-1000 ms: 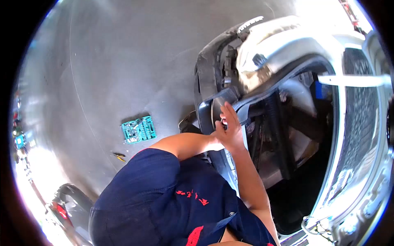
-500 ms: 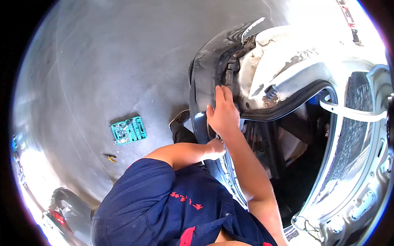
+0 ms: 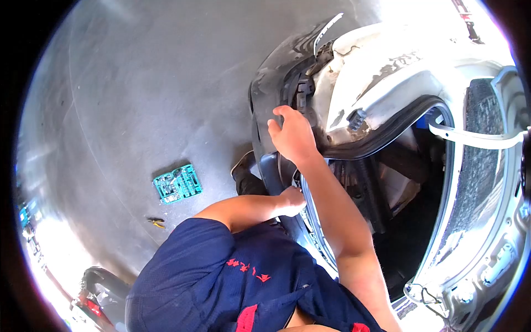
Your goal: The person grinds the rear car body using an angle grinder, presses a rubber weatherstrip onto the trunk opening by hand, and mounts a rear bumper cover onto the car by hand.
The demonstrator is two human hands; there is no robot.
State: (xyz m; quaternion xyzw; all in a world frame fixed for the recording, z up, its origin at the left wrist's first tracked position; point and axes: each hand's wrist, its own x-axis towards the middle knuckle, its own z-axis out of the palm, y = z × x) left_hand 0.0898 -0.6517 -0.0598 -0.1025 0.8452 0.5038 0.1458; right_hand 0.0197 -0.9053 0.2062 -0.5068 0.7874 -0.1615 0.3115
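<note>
My left hand is closed at the inner edge of the dark bumper, low beside the trunk opening; what its curled fingers hold is hidden. Farther up, my right hand reaches over the bumper near the corner of the white car body. Its thumb and bent fingers are apart, and I see nothing between them. A black rubber seal runs round the trunk opening, just right of my right wrist.
On the grey floor to the left lie an open teal tool case and yellow-handled pliers. Another vehicle part with a red light is at lower left. The raised tailgate fills the right side.
My right hand has moved from beside my left hand up along the bumper, and its fingers have bent. My left hand stays low by the trunk edge. The view has shifted slightly.
</note>
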